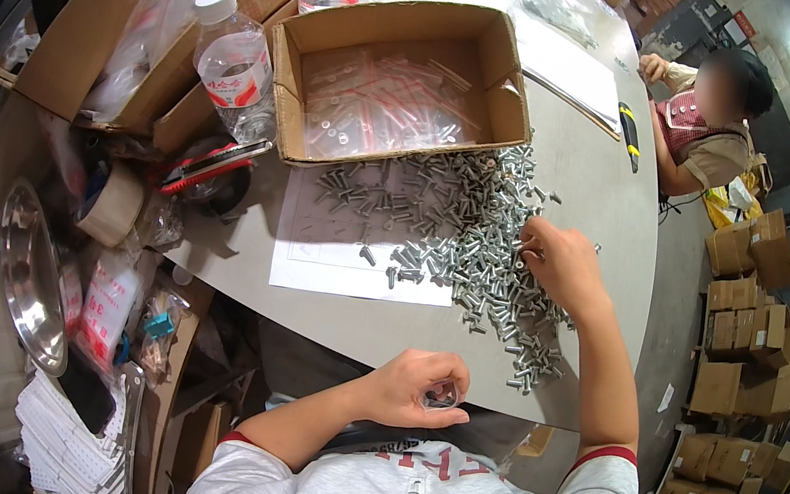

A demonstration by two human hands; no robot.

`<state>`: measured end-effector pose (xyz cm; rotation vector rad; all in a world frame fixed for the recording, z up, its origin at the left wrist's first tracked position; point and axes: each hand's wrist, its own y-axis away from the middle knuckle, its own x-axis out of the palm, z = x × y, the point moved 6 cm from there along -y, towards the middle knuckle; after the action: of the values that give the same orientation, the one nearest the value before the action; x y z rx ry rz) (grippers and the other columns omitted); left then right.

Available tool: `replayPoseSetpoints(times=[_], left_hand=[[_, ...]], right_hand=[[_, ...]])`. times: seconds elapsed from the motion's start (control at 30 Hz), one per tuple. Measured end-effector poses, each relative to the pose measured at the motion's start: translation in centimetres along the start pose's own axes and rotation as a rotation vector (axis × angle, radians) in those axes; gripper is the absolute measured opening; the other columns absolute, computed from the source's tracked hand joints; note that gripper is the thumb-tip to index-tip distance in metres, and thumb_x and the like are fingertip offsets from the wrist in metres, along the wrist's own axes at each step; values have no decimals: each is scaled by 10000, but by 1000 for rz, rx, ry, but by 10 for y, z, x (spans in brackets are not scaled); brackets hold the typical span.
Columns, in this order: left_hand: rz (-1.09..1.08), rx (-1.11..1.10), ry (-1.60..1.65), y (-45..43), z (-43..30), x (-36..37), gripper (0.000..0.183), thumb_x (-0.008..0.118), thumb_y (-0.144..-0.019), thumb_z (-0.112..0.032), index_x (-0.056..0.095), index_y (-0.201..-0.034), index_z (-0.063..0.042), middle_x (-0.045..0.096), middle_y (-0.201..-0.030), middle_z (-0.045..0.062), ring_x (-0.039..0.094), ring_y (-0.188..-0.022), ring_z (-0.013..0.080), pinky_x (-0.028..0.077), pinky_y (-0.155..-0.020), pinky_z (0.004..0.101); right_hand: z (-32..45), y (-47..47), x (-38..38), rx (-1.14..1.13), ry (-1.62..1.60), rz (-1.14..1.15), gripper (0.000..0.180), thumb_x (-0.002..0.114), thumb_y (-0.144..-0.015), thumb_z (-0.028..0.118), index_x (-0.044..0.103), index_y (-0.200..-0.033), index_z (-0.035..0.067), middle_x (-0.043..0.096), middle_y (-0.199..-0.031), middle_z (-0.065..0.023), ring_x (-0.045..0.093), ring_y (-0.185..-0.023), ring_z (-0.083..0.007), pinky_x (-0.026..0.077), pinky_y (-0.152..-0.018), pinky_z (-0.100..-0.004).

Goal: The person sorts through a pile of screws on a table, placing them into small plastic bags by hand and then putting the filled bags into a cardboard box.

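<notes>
A large spread of loose metal screws [484, 259] covers the middle of the grey table [585, 190], partly on a white paper sheet [359, 284]. My right hand [559, 262] touches the right side of this pile, fingertips bent down among the screws; whether a screw is between them cannot be told. Just off the table's near edge, my left hand [416, 394] curls around a small clear plastic bag [441, 395], its mouth facing up, with dark contents. Beyond the pile, a cardboard box [411, 22] holds many small clear zip bags [384, 105] with red strips.
A plastic bottle [235, 65], a red-handled tool [213, 165] and a tape roll [115, 204] are at the left, near a metal bowl [35, 272]. A yellow-black utility knife [629, 136] lies at the far right edge. Another person [715, 125] sits beyond; stacked cartons [713, 459] stand right.
</notes>
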<state>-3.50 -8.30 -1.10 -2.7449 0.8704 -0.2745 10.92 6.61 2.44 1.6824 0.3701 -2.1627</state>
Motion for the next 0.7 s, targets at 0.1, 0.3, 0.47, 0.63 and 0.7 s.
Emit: replayPoseSetpoints(times=[0.1,0.3,0.47,0.63,0.7], left_hand=[[3,6,5,0,0,0,219,727,-717,-69,534,-816,-43,548,-766,21,487,-601,93,410,-531,216],[-7,18,27,-1,-1,1,223,729,-719,-81,531,-817,-50,543,-760,14,479,-591,85,405,-523,217],[-2,44,22,0,-1,0,227,735,-725,-111,533,-813,-55,541,-743,14,499,-593,90,415,-524,220],[37,40,-4,1,-2,2,236,714,-753,-174,533,-825,-41,557,-762,41,560,-631,148,462,-564,254],[52,29,14,2,0,3,245,705,-760,-188,527,-837,-39,551,-766,48,563,-638,163,463,-563,267]], right_hand=[[-1,2,1,-81,-1,-59,204,619,-710,16,509,-871,76,647,-736,-60,622,-669,-246,470,-576,-357],[-24,-3,-25,154,-1163,3,209,684,-740,10,504,-832,64,634,-749,-30,603,-722,-93,456,-632,-204],[-9,-17,-40,194,-1313,43,227,673,-752,-1,495,-873,73,635,-760,-60,610,-682,-117,467,-566,-185],[22,-63,-67,80,-1255,41,195,660,-781,21,497,-874,74,627,-793,-69,583,-662,-97,463,-554,-188],[44,-98,-82,-23,-1166,-30,180,666,-779,49,507,-862,44,630,-800,-71,594,-699,-102,452,-581,-193]])
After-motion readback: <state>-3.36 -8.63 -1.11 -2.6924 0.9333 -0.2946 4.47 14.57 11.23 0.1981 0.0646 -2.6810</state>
